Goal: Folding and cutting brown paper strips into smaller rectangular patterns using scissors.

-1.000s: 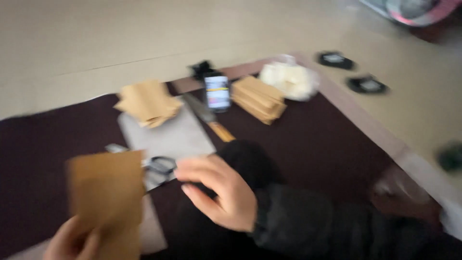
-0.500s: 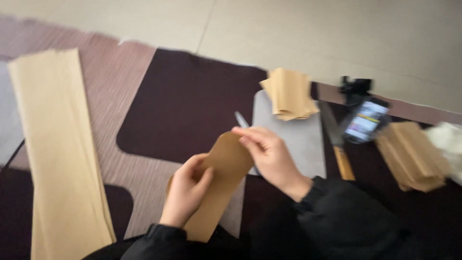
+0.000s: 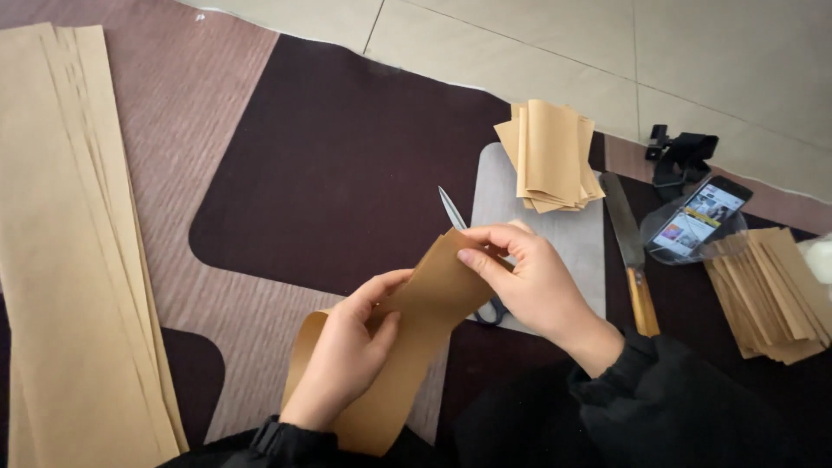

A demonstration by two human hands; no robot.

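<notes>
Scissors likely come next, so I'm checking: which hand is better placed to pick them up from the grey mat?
Probably the right hand. It pinches the top of the brown paper strip directly above the scissors, whose handles lie beside its wrist. The left hand grips the strip lower down, farther from them.

This is looking like a room in a home, with craft work going on at floor level. Pale floor tiles [image 3: 537, 52] are showing toward twelve o'clock, and a brown and maroon patterned rug [image 3: 338, 165] is lying over them. Long kraft paper sheets [image 3: 61, 251] are lying at nine o'clock, folded paper stacks [image 3: 549, 154] at one, and a knife [image 3: 630, 251] and a phone [image 3: 700, 217] are resting at three.
</notes>
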